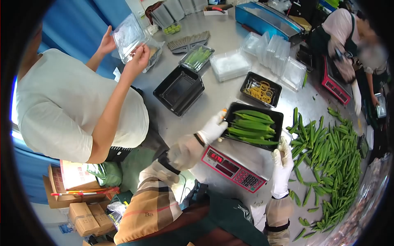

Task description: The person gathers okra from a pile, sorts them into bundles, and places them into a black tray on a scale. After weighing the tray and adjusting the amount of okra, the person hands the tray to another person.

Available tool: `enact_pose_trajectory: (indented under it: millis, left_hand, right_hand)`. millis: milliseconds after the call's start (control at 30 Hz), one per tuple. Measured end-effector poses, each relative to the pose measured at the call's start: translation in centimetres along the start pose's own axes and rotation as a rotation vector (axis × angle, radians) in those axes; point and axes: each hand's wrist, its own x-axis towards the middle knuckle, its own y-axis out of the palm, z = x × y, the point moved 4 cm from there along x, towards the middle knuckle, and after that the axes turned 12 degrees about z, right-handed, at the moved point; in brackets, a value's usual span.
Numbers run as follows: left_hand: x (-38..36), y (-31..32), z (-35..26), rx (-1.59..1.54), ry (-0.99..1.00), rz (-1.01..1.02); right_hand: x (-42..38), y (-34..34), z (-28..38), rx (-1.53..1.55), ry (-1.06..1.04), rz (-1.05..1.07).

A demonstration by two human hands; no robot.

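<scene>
Black tray (279,124) of okra pods (251,128), over the plate end of the scale (234,169), toward the worktop's (219,95) near edge; can't tell if it rests on the plate or is held just above. Left hand (213,129), gloved, pinches the rim at the left end. Right hand (282,165), gloved, has its fingers drawn close together at the near right corner; grip there unclear. Loose okra pile (334,158) spreads toward the worktop's right edge; rubber band tray (262,91) just beyond, toward the far edge.

Handling, judged: light load, thin plastic, walls fairly stiff but likely to flex if squeezed. Pods firm, may bruise or snap, and lie loose with no lid, so could slide out on a tilt. Smooth rim may slip under gloves. Best hold: both short ends, fingers under the rim, level.
</scene>
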Motion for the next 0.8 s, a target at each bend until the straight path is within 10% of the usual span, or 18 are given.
enact_pose_trajectory:
  millis: [100, 467, 667, 800]
  left_hand:
    - [1.6, -6.6, -0.9, -0.024, 0.266, -0.158]
    - [5.9, -42.8, 0.5, -0.094, 0.205, -1.049]
    - [6.2, -46.4, 6.4, -0.087, -0.002, -1.230]
    - [7.5, -46.5, 5.5, 0.502, -0.291, -1.172]
  right_hand:
    - [0.0, 1.0, 1.4, -0.023, 0.035, 0.110]
    - [-4.7, -5.1, -5.5, -0.010, 0.293, -0.176]
    - [-5.5, -6.2, -4.5, -0.020, 0.314, -0.304]
    - [-4.9, -6.1, -4.9, 0.044, 0.325, -0.301]
